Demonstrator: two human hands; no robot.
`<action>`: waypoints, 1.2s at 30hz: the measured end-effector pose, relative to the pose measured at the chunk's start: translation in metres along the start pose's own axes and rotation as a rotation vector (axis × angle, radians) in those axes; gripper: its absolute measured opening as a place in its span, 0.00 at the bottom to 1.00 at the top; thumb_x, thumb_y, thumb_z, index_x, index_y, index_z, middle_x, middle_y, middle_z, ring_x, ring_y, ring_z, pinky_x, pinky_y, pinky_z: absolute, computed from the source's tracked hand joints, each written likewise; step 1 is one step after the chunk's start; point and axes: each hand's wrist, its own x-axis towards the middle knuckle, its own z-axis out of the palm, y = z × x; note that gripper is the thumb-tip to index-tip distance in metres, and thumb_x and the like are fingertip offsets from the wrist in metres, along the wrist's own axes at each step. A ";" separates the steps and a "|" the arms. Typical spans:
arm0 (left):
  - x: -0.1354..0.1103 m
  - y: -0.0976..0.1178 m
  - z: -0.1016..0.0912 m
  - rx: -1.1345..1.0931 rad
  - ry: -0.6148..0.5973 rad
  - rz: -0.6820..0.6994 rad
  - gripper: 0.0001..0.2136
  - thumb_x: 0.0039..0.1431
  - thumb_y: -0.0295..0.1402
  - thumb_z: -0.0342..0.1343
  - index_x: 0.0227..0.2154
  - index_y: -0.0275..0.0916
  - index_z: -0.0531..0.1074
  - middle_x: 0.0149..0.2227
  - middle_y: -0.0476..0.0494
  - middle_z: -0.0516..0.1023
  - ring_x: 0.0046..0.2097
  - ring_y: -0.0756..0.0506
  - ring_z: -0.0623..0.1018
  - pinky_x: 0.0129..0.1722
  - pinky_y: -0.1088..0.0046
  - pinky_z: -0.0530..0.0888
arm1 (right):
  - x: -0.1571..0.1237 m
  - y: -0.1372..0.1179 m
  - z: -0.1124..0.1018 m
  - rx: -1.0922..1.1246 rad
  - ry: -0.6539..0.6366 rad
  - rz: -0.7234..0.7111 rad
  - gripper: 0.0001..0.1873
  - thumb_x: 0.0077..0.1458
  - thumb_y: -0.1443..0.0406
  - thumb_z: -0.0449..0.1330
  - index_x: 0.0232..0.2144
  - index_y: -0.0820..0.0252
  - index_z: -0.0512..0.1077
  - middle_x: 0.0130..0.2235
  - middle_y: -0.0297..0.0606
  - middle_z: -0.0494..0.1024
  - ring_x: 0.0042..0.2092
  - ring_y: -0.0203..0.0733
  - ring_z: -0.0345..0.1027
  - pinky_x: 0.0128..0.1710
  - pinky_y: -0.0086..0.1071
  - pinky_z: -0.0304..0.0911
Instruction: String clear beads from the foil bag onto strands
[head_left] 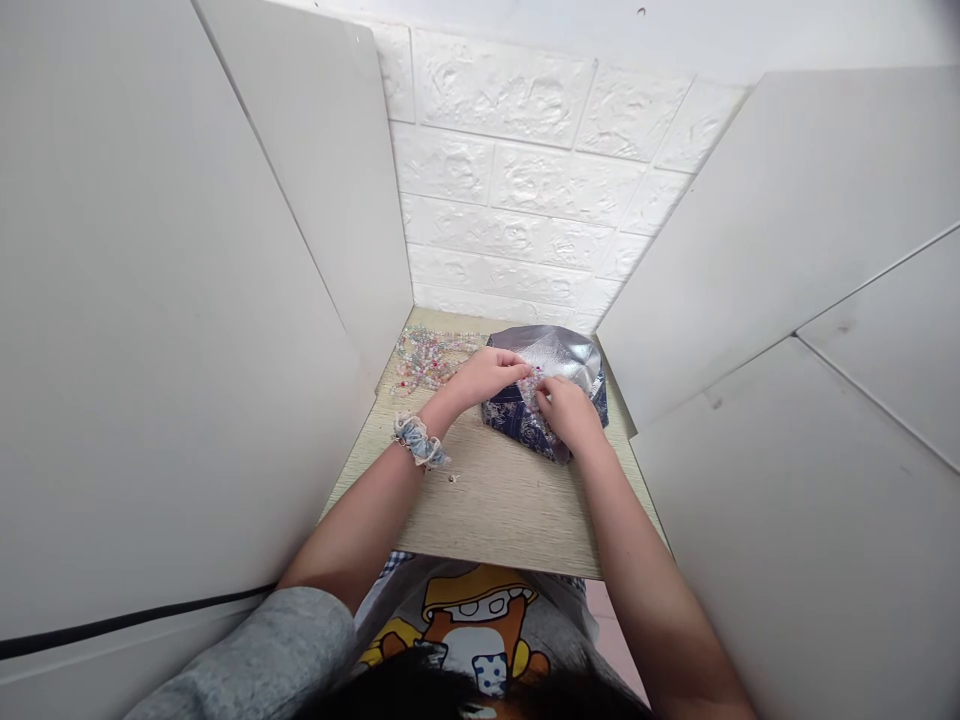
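Both my hands meet over a dark blue patterned foil pouch (510,422), whose silver inner side (559,355) shows at the back. My left hand (486,378) pinches a beaded strand (531,386) at the pouch's mouth. My right hand (570,413) lies close against those beads, its fingers partly hiding them. Left of the pouch lies a tangled heap of clear and pink bead strands (433,360). A blue fabric scrunchie (417,441) circles my left wrist.
The light wood-grain tabletop (495,510) is narrow, with tall white panels (300,250) on both sides and a white brick-textured wall (502,200) behind. A few stray beads (452,478) lie near my left forearm.
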 end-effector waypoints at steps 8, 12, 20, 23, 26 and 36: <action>-0.006 0.009 -0.001 0.049 -0.037 0.046 0.16 0.47 0.42 0.47 0.23 0.34 0.72 0.17 0.52 0.60 0.21 0.55 0.57 0.21 0.78 0.55 | -0.001 -0.008 -0.008 1.099 0.085 0.130 0.09 0.43 0.59 0.57 0.26 0.58 0.66 0.25 0.30 0.68 0.27 0.32 0.63 0.31 0.29 0.61; -0.008 0.014 -0.001 0.076 -0.027 0.042 0.16 0.46 0.42 0.47 0.22 0.33 0.72 0.17 0.51 0.62 0.21 0.54 0.59 0.21 0.78 0.56 | 0.000 -0.009 -0.005 1.366 0.038 0.142 0.09 0.40 0.61 0.60 0.25 0.58 0.67 0.26 0.30 0.71 0.30 0.31 0.66 0.37 0.31 0.63; -0.008 0.013 0.000 0.091 -0.019 0.051 0.16 0.45 0.42 0.47 0.21 0.34 0.72 0.17 0.51 0.64 0.22 0.54 0.62 0.21 0.78 0.58 | -0.002 -0.013 -0.005 1.375 0.025 0.138 0.07 0.40 0.63 0.60 0.26 0.59 0.68 0.27 0.30 0.73 0.32 0.32 0.68 0.41 0.33 0.64; -0.007 0.012 0.000 0.084 -0.013 0.049 0.15 0.45 0.41 0.47 0.20 0.34 0.71 0.16 0.51 0.64 0.21 0.54 0.61 0.21 0.78 0.58 | -0.004 -0.015 -0.007 1.257 0.081 0.128 0.09 0.40 0.62 0.60 0.26 0.60 0.69 0.27 0.32 0.74 0.32 0.34 0.69 0.39 0.34 0.64; -0.006 0.012 0.000 0.080 0.002 0.021 0.14 0.45 0.40 0.47 0.20 0.34 0.71 0.16 0.51 0.63 0.21 0.54 0.61 0.21 0.78 0.57 | -0.007 -0.017 -0.008 1.077 0.171 0.105 0.10 0.39 0.61 0.60 0.28 0.60 0.70 0.28 0.34 0.74 0.32 0.37 0.69 0.37 0.35 0.65; -0.007 0.013 0.000 0.031 -0.017 0.054 0.14 0.46 0.40 0.47 0.21 0.34 0.71 0.17 0.51 0.64 0.22 0.54 0.62 0.21 0.78 0.58 | -0.006 -0.017 -0.008 1.216 0.188 0.153 0.12 0.37 0.61 0.62 0.28 0.60 0.72 0.28 0.35 0.76 0.33 0.39 0.70 0.40 0.39 0.66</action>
